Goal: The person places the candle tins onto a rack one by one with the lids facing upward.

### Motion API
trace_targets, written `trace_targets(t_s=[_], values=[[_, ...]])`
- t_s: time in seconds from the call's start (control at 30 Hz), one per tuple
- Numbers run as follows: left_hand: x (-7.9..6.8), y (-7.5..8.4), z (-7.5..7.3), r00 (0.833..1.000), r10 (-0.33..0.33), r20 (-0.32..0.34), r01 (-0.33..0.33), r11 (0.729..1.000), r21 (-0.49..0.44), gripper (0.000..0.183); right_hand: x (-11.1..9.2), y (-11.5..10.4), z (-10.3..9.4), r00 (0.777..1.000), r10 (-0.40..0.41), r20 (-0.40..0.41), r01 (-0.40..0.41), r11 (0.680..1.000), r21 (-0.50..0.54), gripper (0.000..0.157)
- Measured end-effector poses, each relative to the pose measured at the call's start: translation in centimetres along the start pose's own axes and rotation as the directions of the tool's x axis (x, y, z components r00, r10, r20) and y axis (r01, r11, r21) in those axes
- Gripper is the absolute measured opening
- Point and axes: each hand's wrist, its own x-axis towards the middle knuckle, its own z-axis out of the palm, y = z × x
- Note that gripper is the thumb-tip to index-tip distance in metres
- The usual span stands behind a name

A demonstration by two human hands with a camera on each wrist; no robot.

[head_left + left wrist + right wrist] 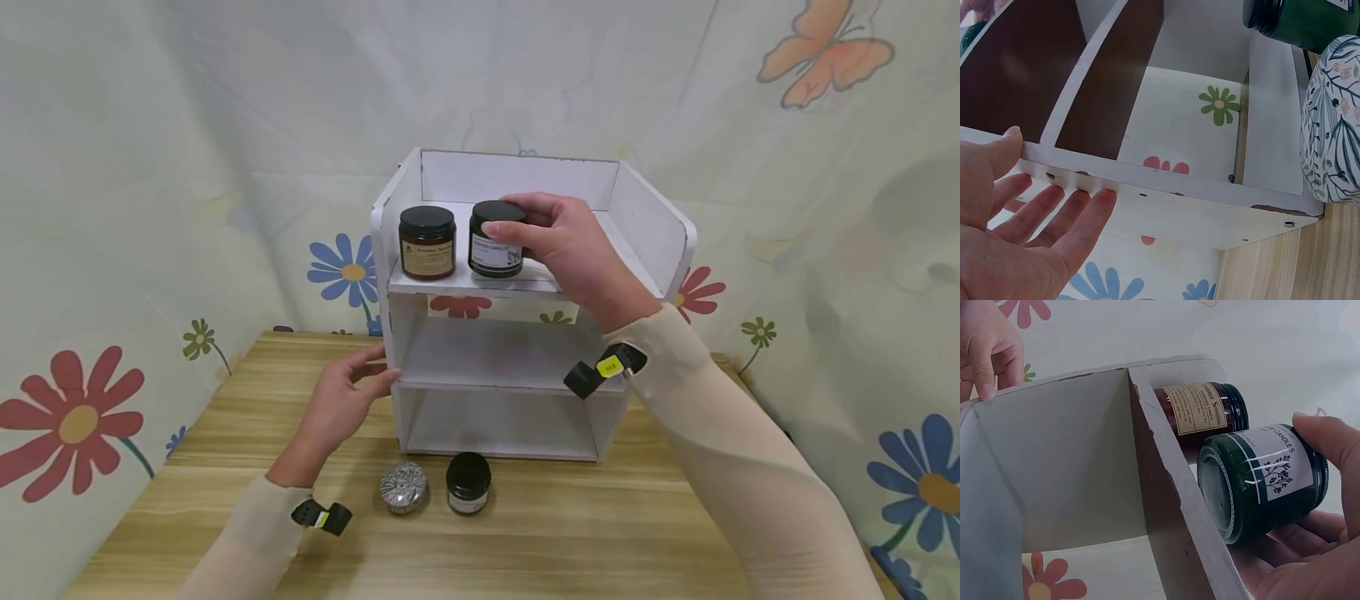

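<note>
My right hand [581, 246] grips a dark green scented candle jar [497, 254] with a black lid and white label, at the front of the white shelf unit's [487, 377] top level. In the right wrist view, thumb and fingers span the green candle jar [1260, 481], its base tilted toward the camera. Just left of it stands an amber candle jar [427, 250] with a tan label. My left hand [341, 404] touches the shelf's left side panel. In the left wrist view its thumb rests on the front edge, with extended fingertips [1105, 199] against the outer face.
On the wooden table [570, 533], in front of the shelf, sit a round patterned tin [403, 487] and another black-lidded jar [468, 485]. The top level has raised side walls and a back wall. A flower-print curtain [225, 125] hangs behind.
</note>
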Motion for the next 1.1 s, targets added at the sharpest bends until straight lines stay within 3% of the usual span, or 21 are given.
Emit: trace_targets(t_s=[0.53, 1.1], values=[[-0.08, 0.04, 0.0, 1.0, -0.011, -0.001, 0.011, 1.0, 0.011, 0.055, 0.86, 0.28, -0.11, 0.999, 0.05, 0.008, -0.048, 0.987, -0.154, 0.046], [-0.03, 0.08, 0.01, 1.0, -0.025, -0.006, 0.025, 1.0, 0.01, 0.055, 0.99, 0.48, -0.13, 0.998, 0.062, 0.014, -0.057, 0.972, -0.227, 0.053]])
